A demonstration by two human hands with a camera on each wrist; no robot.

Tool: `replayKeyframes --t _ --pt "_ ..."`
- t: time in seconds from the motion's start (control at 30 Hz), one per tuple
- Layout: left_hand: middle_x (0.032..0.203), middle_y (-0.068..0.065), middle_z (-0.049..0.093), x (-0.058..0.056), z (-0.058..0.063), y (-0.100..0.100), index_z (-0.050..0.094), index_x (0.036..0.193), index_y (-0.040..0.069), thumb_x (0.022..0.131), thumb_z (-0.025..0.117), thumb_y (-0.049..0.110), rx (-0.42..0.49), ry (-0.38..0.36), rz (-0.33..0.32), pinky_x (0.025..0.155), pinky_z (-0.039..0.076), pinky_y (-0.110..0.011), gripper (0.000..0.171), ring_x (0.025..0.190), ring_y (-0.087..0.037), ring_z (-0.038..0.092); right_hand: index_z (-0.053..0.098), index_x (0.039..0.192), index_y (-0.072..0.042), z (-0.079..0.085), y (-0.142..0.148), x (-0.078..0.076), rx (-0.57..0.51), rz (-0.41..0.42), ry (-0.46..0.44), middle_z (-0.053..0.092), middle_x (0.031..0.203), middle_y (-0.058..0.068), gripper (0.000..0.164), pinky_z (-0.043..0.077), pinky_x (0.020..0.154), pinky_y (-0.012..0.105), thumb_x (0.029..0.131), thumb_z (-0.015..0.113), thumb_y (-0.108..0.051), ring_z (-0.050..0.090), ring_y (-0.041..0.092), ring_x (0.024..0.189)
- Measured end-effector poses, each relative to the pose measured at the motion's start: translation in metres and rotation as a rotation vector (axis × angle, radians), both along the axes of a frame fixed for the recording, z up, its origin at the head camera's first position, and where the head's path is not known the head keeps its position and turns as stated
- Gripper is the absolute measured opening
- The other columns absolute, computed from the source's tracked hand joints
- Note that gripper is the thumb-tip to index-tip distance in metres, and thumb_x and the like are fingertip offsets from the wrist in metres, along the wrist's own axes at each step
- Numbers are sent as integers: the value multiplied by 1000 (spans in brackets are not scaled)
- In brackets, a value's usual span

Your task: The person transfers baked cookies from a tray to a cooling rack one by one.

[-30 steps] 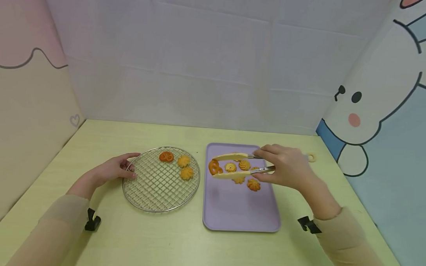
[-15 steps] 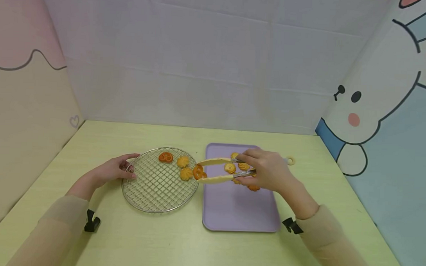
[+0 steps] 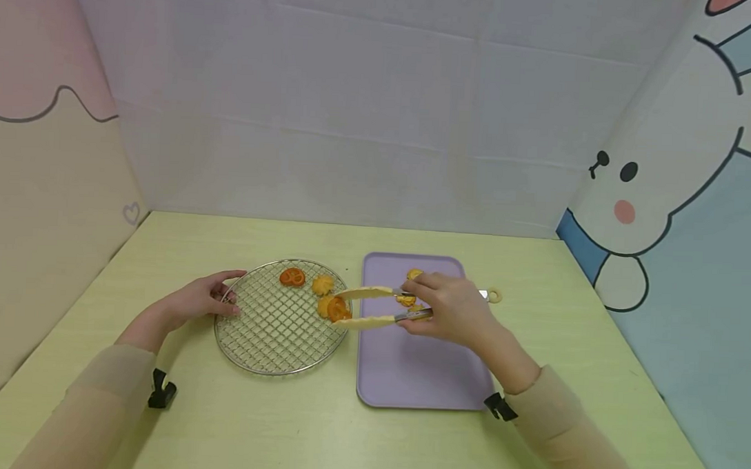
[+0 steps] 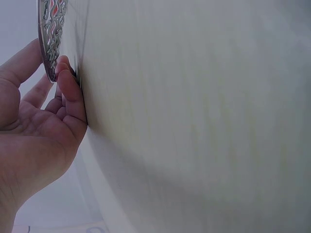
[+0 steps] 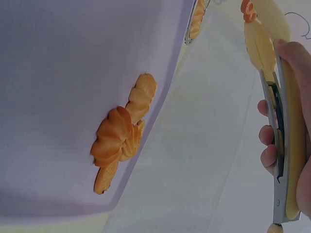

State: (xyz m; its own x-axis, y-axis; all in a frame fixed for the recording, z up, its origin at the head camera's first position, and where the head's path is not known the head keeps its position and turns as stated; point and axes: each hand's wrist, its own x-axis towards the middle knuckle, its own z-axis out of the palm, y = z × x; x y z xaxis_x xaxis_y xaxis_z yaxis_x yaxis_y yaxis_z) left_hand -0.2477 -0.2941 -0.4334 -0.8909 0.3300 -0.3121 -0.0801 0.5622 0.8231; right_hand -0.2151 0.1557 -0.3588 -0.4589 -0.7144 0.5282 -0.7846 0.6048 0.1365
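At the left, my left hand [image 3: 193, 300] pinches the rim of a round wire rack [image 3: 260, 341]; the left wrist view has the rim [image 4: 44, 53] between thumb and fingers. A pretzel [image 3: 292, 277] and two flower-shaped cookies [image 3: 323, 284] lie on the rack. My right hand [image 3: 453, 310] grips cream-tipped metal tongs [image 3: 366, 322] that reach over the rack's right edge. Between the tong tips is another pretzel [image 3: 340, 309], partly in front of the nearer cookie. Several cookies [image 5: 112, 136] sit on the purple tray [image 3: 420, 374] under my right hand, which hides some in the head view.
Rack and tray stand side by side on a pale yellow-green table [image 3: 269, 424], with a narrow gap between them. A whitish panel [image 3: 354, 123] closes off the back, and printed cartoon panels [image 3: 681, 204] stand at both sides.
My right hand has moved left, carrying the pretzel in the tongs from above the tray to the rack's right side. My left hand and the rack have stayed put.
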Motion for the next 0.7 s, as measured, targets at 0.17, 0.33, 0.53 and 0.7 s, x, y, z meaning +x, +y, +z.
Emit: replayKeyframes --t 0.17,0.33,0.53,0.7 --pt "95 -11 45 1 2 0 23 141 14 74 72 23 7 0 -4 74 37 -27 84 84 -18 43 67 95 -15 -5 -9 2 30 1 -7 63 87 -6 48 45 53 24 66 67 -52 56 8 68" --pt "95 -10 45 1 2 0 22 141 13 74 72 23 4 8 -12 74 37 -27 84 84 -18 43 66 97 -17 -7 -18 5 103 -20 -26 60 86 -8 49 44 54 24 67 64 -56 52 6 65" --pt "95 -10 45 1 2 0 22 141 13 74 72 24 1 3 -2 72 37 -27 85 84 -18 42 66 101 -18 -9 -28 9 192 -62 -75 60 89 -8 52 46 56 25 70 60 -59 56 7 73" --pt "95 -11 46 2 3 1 22 142 13 74 72 23 6 5 -4 71 37 -26 85 83 -18 43 64 104 -18 -11 -34 11 250 -107 -109 59 91 -8 54 45 53 25 72 57 -61 55 7 74"
